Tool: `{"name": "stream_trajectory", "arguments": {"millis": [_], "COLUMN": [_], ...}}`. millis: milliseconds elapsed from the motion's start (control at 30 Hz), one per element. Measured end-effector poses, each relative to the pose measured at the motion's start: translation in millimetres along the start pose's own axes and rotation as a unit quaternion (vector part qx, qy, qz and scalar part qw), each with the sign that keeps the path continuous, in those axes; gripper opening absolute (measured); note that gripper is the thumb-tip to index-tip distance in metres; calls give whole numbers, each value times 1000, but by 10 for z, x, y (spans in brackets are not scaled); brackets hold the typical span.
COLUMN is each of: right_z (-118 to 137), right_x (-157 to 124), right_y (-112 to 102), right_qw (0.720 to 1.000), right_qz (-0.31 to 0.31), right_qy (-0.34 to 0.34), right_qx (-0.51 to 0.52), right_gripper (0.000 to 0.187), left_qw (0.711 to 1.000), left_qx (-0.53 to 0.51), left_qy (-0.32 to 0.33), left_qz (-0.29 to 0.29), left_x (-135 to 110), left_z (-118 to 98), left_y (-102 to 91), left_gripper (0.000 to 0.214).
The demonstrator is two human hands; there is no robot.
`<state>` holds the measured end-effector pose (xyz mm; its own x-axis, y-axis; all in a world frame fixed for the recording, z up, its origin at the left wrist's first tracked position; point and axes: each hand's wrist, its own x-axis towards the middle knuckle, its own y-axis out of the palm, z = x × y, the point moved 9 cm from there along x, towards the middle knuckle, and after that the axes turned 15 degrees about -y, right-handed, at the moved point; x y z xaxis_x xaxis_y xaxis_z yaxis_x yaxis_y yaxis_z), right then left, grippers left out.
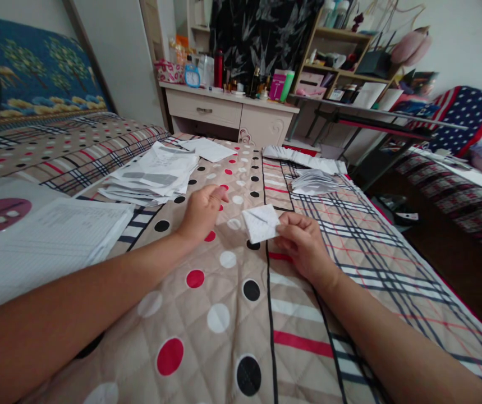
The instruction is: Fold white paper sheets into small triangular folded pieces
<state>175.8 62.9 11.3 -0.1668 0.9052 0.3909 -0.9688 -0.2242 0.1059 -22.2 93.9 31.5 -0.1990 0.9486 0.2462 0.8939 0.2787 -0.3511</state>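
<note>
A small folded square of white paper is pinched at its right edge between the thumb and fingers of my right hand, held just above the dotted bedspread. My left hand hovers to the left of this square, apart from it. Its fingers are curled in with the thumb against them, and no object shows in it. Beyond my left hand lies a loose stack of printed paper sheets. A smaller pile of folded papers rests past my right hand.
The patterned bedspread spans the foreground. On the left lies a large pad of lined paper with a plastic bag. Further back are a flat white sheet, a long white folded strip and a drawer cabinet.
</note>
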Motion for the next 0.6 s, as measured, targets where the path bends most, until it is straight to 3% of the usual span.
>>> {"name": "stream_trajectory", "arguments": {"millis": [67,133,200,300,367,600], "right_z": [-14,-43,-84,-121,-132,-199], "right_x": [21,36,38,25,18,-16], "right_y": [-158,-195,-127,-24,2,160], "right_qw": [997,996,997,996,996,990], "right_qz": [-61,-74,-49,-17,-9,80], "right_qy": [-7,0,23,51,62,89], "right_qx": [36,51,61,64,61,68], "right_gripper": [23,23,22,22,22,24], "left_qw": [998,998,997,971,955,946], "left_qx": [3,14,11,22,14,-158], "left_qy": [-36,-5,74,212,248,108], "left_qz": [-48,-57,-14,105,163,262], "left_x": [96,106,25,-234,-363,-332], "left_z": [138,112,-43,-324,-409,-301], "left_y": [-158,-195,-91,190,308,402], "left_gripper": [32,26,17,39,48,80]}}
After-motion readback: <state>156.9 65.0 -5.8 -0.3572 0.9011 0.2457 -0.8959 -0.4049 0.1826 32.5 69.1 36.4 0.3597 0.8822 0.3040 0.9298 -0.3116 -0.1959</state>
